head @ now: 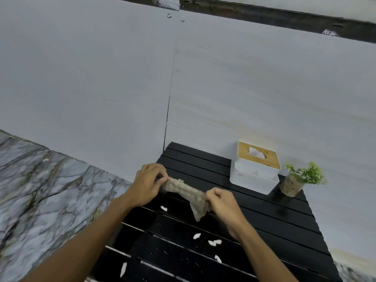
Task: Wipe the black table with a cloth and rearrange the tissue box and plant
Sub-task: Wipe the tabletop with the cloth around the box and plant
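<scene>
Wall (101,78): pale grey, fills most of the view behind the table; a thin vertical seam runs down to the table's far left corner; a dark band crosses the top edge.
Floor (40,190): grey marble pattern with dark veins, to the left of the table.
Table (274,216): black, slatted, set against the wall; gaps between slats show pale lines at the near end.
Tissue box (254,176): white body, light wood lid with a slot, tissue showing in the slot; stands at the far right of the table near the wall.
Plant (299,180): small green sprig in a clear pot of pale gravel, upright, just beside the tissue box on its right, at the table's right edge.
Cloth (187,193): beige, rough weave, stretched between both hands above the middle of the table, one end hanging down beside the right hand.
Left hand (148,184): fingers curled tight around the cloth's left end.
Right hand (221,202): closed in a fist on the cloth's right end.
Scraps (214,242): several small white bits scattered on the near slats, below the hands; small specks among them.
Obstructions: tissue box and plant occupy the far right corner; scraps lie on the near half.
Writing: no readable text made out.
</scene>
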`<state>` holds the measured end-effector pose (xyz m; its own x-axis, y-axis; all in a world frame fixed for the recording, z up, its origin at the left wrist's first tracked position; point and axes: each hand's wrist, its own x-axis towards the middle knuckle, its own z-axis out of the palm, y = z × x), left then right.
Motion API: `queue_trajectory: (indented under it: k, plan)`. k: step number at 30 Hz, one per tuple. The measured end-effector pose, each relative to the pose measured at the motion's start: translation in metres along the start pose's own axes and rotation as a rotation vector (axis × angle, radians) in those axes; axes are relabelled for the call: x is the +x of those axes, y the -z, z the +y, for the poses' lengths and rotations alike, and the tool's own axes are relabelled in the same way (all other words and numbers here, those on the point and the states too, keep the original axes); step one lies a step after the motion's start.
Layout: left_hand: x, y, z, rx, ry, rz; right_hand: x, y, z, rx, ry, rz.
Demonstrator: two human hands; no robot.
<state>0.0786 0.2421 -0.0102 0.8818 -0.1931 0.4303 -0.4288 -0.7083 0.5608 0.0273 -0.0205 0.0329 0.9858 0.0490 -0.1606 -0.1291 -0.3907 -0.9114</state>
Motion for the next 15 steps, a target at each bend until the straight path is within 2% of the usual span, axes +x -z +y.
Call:
queue_trajectory:
  k: [3, 6, 11, 15]
  plan:
    - [0.027, 0.004, 0.018, -0.181, 0.073, -0.099, 0.025, 0.02, 0.001, 0.262, -0.106, 0.021]
    - [0.055, -0.009, 0.028, -0.209, 0.109, -0.115, 0.052, 0.028, 0.009, 0.287, -0.17, 0.137]
    - [0.087, -0.044, 0.027, -0.127, 0.216, -0.074, 0.083, 0.027, 0.027, 0.114, -0.17, 0.333]
    - [0.099, -0.069, 0.022, -0.123, 0.304, -0.068, 0.087, 0.021, 0.033, -0.327, -0.016, 0.431]
